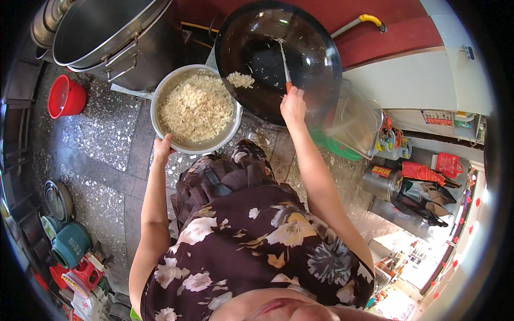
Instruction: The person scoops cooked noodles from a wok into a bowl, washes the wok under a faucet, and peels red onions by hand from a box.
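Note:
My left hand [163, 147] grips the near-left rim of a wide metal basin [192, 147]. A heap of pale shredded food, perhaps noodles or rice [196, 106], fills much of it. The basin is tilted against the left edge of a large dark wok [317, 92]. With my right hand [293, 105] I hold the orange handle of a metal spatula [285, 64]; its blade lies in the upper part of the wok. A small clump of the same food [240, 80] sits on the wok's left side, and loose bits cling to its surface.
Large metal pots [136, 60] stand at upper left, beside a red bucket [67, 96] on the speckled floor [108, 132]. Right of the wok are a clear plastic bin [356, 120] and a green basin [341, 149]. A teal bucket [71, 244] and red stool [86, 271] are lower left.

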Motion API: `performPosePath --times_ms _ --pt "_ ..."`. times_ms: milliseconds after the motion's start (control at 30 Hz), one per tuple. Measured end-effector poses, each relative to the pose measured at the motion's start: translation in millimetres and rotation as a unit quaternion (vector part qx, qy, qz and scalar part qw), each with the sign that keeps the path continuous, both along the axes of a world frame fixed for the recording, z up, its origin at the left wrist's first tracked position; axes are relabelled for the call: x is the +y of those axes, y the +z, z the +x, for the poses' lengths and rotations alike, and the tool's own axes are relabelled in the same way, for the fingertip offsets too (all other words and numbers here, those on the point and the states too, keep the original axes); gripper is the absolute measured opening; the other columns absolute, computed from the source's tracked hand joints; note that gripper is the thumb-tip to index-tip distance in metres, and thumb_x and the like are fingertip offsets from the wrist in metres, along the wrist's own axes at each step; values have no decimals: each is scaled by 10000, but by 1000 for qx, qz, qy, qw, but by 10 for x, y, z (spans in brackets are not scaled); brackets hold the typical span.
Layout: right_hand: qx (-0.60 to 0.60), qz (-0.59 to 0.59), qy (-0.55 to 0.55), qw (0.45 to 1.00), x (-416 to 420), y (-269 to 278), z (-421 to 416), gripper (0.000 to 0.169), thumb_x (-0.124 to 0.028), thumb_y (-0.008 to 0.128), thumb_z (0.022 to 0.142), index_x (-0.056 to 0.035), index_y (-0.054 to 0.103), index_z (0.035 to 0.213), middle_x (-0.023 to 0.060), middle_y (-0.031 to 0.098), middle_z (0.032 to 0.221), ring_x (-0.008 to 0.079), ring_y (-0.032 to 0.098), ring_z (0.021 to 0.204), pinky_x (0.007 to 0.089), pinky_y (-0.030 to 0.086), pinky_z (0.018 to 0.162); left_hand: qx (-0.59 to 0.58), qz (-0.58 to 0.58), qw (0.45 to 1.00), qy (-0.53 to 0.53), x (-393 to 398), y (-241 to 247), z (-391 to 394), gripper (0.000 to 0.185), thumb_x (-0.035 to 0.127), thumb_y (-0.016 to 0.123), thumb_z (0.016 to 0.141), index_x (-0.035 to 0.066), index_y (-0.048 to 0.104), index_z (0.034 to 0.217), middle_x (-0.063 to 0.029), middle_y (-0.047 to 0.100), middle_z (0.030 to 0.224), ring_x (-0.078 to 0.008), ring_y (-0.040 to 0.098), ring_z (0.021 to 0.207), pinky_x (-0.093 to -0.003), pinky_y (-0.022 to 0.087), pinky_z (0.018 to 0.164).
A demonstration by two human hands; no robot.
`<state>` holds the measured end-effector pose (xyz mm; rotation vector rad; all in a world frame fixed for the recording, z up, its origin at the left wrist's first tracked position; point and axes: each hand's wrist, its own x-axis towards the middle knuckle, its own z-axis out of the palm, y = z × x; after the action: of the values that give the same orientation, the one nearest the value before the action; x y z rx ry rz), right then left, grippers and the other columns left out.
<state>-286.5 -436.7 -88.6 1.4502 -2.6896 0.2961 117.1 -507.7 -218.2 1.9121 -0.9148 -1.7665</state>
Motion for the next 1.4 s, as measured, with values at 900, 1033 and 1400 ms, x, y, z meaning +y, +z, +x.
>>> performPosePath --times_ms 900,1033,1400 --pt "-72 29 72 994 1764 365 45 374 -86 571 806 -108 544 1178 140 591 888 291 613 659 409 497 549 -40 -8 999 16 74 -126 80 396 260 584 789 -107 547 931 -158 622 819 -229 637 659 -326 546 536" --pt "-430 67 -153 887 1562 893 -415 407 -159 584 850 -52 486 1230 97 608 858 182 597 617 285 509 543 -59 0 998 -2 47 19 24 402 258 592 785 -110 555 942 -160 627 838 -229 644 685 -328 554 553" --pt "-357 485 -115 790 435 2051 -2285 240 -259 533 883 -45 635 925 36 541 563 94 475 429 236 359 354 -134 -20 989 58 115 134 -122 366 251 616 776 -102 570 861 -150 619 734 -203 630 614 -299 530 513"
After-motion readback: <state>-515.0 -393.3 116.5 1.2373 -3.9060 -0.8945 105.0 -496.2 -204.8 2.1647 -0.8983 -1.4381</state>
